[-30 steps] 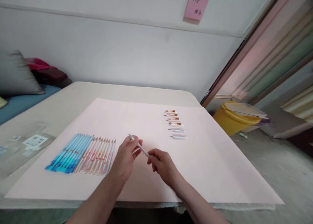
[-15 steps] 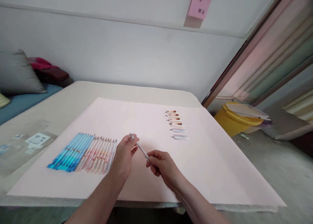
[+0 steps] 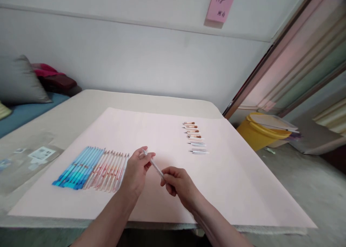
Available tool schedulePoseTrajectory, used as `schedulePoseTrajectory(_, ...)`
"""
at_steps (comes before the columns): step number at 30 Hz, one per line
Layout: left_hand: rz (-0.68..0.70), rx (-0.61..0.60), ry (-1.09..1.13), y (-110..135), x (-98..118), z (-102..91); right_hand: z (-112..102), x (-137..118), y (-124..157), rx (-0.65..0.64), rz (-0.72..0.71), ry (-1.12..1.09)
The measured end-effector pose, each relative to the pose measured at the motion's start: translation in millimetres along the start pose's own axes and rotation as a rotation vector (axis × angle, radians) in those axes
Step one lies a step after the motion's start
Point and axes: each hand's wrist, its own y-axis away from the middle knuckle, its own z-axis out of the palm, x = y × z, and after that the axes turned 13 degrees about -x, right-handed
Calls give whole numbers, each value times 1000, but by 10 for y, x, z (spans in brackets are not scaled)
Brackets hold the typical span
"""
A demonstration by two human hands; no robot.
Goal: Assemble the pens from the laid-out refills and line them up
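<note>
Both hands hold one slim whitish pen [image 3: 156, 167] at a slant above the pink sheet. My left hand [image 3: 136, 166] is closed round its upper end, the fingertips by the tip. My right hand [image 3: 177, 182] pinches the lower end between thumb and fingers. Left of my left hand lies a row of pens with patterned pale barrels [image 3: 108, 171], partly hidden by that hand. Beside them are several blue pens [image 3: 78, 167]. To the right, a column of short pen parts with brown ends [image 3: 193, 131] lies beyond my hands, with clear-looking pen parts [image 3: 198, 151] nearest me.
The pink sheet [image 3: 229, 189] covers much of the pale table [image 3: 151, 100]. Clear plastic packaging with a label [image 3: 41, 153] lies at the left. A yellow bucket [image 3: 252, 133] stands on the floor at the right. A pink note [image 3: 220, 5] hangs on the wall.
The fingers of my left hand have shifted slightly at the pen's upper end. My right hand has barely moved, and the laid-out pens are unchanged.
</note>
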Motion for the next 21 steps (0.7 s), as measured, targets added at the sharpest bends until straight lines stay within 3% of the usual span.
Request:
schedulePoseTrajectory(7, 38, -37, 138, -11, -17, 6, -2, -25, 2, 11, 16, -83)
schedulePoseTrajectory(14, -52, 133, -34, -34, -73, -68, 12, -5, -15, 5, 3, -47)
schedulePoseTrajectory(21, -4, 28, 13, -22, -3, -26, -24, 9, -13, -8, -5, -54)
